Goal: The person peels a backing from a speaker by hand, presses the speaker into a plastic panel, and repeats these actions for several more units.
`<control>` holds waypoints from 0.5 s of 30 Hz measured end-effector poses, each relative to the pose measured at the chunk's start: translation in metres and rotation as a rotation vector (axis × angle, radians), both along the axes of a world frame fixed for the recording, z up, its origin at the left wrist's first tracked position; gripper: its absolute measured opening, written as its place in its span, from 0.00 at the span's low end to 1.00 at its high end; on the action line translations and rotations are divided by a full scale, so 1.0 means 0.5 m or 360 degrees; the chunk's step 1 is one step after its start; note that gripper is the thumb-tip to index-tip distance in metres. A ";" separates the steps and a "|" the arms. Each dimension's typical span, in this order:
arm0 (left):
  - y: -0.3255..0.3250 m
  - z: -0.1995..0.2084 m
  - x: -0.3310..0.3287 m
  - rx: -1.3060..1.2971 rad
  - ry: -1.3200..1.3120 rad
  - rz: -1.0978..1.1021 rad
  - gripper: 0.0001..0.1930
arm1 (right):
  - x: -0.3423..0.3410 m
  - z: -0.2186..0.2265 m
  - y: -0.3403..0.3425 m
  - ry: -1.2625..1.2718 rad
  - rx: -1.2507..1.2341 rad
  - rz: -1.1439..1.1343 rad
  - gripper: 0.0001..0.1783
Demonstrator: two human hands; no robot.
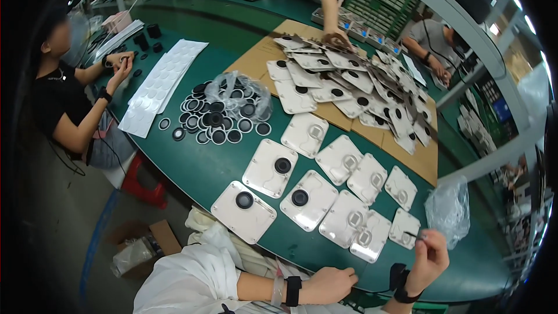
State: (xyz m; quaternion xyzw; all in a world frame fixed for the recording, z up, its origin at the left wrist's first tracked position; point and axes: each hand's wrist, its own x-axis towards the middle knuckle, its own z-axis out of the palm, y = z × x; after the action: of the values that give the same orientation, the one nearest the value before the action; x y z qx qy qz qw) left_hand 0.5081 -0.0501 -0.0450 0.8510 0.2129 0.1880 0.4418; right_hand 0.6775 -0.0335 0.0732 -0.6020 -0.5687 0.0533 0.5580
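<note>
My right hand [431, 254] is raised over the right part of the table, thumb and fingers pinching a thin dark piece [413, 235] too small to name. Its tip lies over a white square plate [402, 225] with rounded corners. My left hand [330, 285] rests by the near table edge, fingers curled together; what they hold, if anything, is hidden. Between my hands and the far pile lie several more white plates [328, 160] with a bare round recess. Three plates toward the left, one of them the nearest plate [247, 224], carry a black round disc [244, 200].
Black ringed discs [218, 136] lie heaped beside a clear plastic bag [241, 90]. Stacked plates [349, 75] cover cardboard [421, 160], where a co-worker's arm [330, 11] reaches in. White sticker sheets [165, 81] lie left, near another person. A crumpled bag [450, 212] and metal posts stand right.
</note>
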 end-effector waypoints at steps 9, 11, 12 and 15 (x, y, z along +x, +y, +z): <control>-0.015 0.014 -0.001 0.0303 0.0266 0.0008 0.06 | 0.137 -0.056 0.014 0.0182 -0.0792 0.0048 0.08; -0.011 0.034 -0.005 0.0388 0.0373 -0.0008 0.05 | 0.164 -0.096 0.033 0.0073 -0.0713 0.0106 0.10; -0.019 0.039 -0.014 0.0327 0.0380 -0.0015 0.06 | 0.176 -0.112 0.040 0.0023 -0.0792 0.0169 0.10; -0.010 0.030 0.003 0.0297 0.0382 -0.0027 0.10 | 0.174 -0.135 0.039 0.0130 -0.0898 0.0060 0.10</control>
State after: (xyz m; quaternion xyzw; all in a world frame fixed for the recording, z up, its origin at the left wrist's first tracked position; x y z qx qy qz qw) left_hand 0.5098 -0.0549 -0.0299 0.9064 0.2387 0.1003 0.3338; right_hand 0.7646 -0.0138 0.0057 -0.7201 -0.5195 0.2441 0.3898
